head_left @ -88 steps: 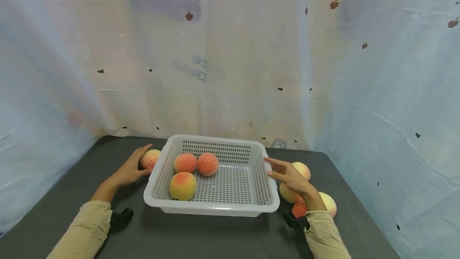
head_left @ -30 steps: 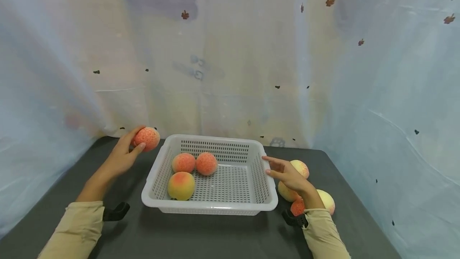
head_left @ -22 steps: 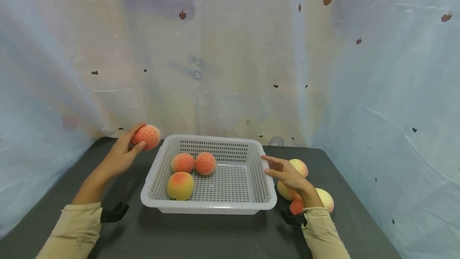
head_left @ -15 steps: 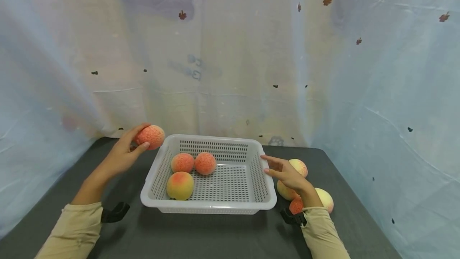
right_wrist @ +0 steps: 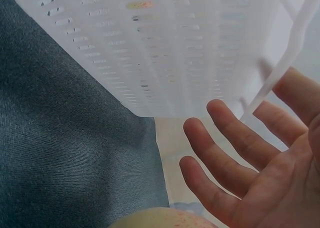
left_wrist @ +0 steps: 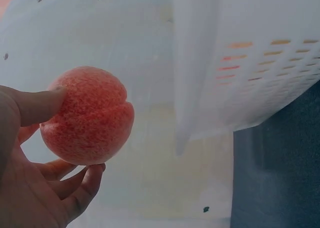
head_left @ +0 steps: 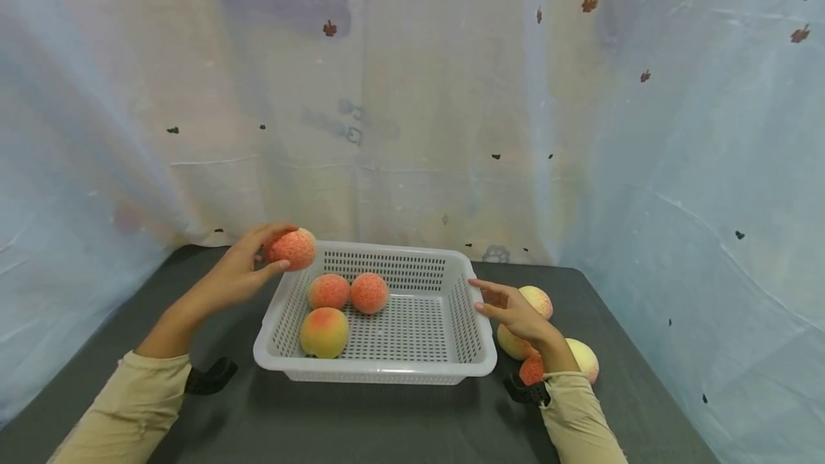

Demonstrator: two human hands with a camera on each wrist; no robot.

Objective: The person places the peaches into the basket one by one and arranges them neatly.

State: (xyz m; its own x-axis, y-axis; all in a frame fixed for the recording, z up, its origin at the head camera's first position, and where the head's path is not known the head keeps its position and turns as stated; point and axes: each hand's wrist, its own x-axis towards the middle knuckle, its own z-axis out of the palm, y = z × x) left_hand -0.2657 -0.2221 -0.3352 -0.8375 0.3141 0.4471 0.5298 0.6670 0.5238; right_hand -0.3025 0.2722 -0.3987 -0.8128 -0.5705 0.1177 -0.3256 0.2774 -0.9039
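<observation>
My left hand (head_left: 240, 268) grips a speckled red peach (head_left: 293, 249) above the left rim of a white plastic basket (head_left: 387, 371). In the left wrist view, thumb and fingers close round the peach (left_wrist: 90, 115), with the basket wall (left_wrist: 210, 88) to its right. Inside the basket sit two red peaches (head_left: 329, 292) (head_left: 369, 293) and a yellow one (head_left: 324, 333), all toward the left. At the basket's right rim rests my right hand (head_left: 515, 313), its fingers loosely spread. The right wrist view has its fingertips (right_wrist: 195, 130) beside the basket wall (right_wrist: 165, 63).
Several more peaches (head_left: 536, 301) lie on the dark table (head_left: 361, 424) right of the basket, partly hidden by my right arm. A pale patterned curtain (head_left: 412, 127) hangs behind the table and along its sides.
My left hand has picked up the peach from the table left of the basket, raised it, then carried it right to the rim. My right hand stays at the basket.
</observation>
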